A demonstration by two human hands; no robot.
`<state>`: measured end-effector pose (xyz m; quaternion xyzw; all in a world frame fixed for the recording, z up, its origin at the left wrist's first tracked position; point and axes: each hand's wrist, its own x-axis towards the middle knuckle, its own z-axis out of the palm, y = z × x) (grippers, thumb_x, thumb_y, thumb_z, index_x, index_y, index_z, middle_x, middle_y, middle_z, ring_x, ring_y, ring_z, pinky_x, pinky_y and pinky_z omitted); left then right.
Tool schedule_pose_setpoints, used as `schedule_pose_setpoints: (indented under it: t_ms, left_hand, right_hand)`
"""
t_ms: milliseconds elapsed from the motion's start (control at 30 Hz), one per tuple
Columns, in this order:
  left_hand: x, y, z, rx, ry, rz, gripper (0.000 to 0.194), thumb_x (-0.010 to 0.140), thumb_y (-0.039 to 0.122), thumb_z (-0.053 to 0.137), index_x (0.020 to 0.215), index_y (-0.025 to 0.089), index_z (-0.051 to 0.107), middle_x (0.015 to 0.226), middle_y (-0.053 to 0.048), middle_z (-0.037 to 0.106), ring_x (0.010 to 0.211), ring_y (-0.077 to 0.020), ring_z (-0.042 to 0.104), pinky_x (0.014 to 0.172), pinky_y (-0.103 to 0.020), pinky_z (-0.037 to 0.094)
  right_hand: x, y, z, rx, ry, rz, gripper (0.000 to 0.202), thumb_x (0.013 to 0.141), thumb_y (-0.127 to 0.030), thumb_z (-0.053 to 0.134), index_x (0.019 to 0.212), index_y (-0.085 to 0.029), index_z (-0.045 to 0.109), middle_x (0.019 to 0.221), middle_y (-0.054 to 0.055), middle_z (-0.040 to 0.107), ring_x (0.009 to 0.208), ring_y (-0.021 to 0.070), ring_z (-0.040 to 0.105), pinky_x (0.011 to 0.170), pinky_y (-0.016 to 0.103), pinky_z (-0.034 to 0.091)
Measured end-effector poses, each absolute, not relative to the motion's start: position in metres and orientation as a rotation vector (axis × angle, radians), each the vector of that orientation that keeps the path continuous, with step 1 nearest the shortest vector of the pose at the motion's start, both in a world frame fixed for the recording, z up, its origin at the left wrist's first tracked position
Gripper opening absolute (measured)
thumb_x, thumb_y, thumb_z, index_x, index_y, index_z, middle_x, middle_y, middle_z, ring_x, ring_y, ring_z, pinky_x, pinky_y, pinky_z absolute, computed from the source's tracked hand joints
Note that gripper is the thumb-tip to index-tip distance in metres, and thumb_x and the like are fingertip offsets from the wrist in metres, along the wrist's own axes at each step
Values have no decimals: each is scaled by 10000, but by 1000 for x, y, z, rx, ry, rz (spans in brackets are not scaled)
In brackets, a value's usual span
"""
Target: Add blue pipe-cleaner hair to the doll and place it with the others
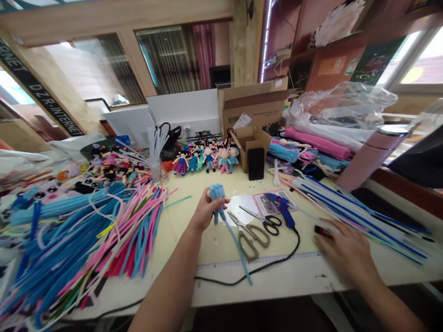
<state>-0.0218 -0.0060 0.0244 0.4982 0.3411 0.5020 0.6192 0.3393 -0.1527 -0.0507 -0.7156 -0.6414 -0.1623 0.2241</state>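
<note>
My left hand (208,210) is closed around a small doll of light-blue pipe cleaner (217,190), held upright above the table. One long blue pipe cleaner (238,251) trails from the doll down toward the table's front edge. At the right, my right hand (348,246) has its fingers on a small black object (323,231) with a reddish mark; its kind is not clear. Between the hands lie large scissors with tan handles (249,237), smaller scissors with black handles (266,221) and a blue glue gun (284,210).
Loose pipe cleaners (79,244) cover the left side; more bundles (360,216) lie at right. Finished dolls (209,159), cardboard boxes (254,106) and a black phone (256,163) stand behind. A pink thermos (372,157) stands right. The black cord (238,282) crosses the front.
</note>
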Motion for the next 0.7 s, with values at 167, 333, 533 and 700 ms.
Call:
schedule_pose_setpoints:
  t_ms: [167,333,533,700]
  left_hand:
    - [-23,-5,21,1171,737,1074,422,711,396,706,982,160,486,811,-62,698,736,-187,679,652,-315,531]
    - [-25,-4,19,1209,725,1010,378,749,399,671,983,141,525,843,-92,702,763,-197,678,645,-305,521]
    - [-23,-5,23,1250,803,978,390,724,373,694,991,140,532,858,-91,693,766,-185,659,658,-299,506]
    - [-18,-2,18,1333,903,958,487,678,329,729,1093,166,533,963,-64,651,870,-206,638,699,-316,508]
  right_hand:
    - [297,-170,-37,-1637,-1983,-260,251,877,-354,469,970,-216,656,938,101,684,910,280,621,832,429,483]
    - [229,-142,12,-1346,-1977,160,181,898,-268,481,962,-259,650,945,59,679,909,220,625,809,341,494]
    - [180,-56,57,-1170,-1773,452,187,896,-272,479,971,-230,646,965,68,674,913,216,613,806,366,473]
    - [167,-14,30,-1109,-1435,788,237,851,-327,513,1001,-195,639,977,82,670,900,212,620,738,348,487]
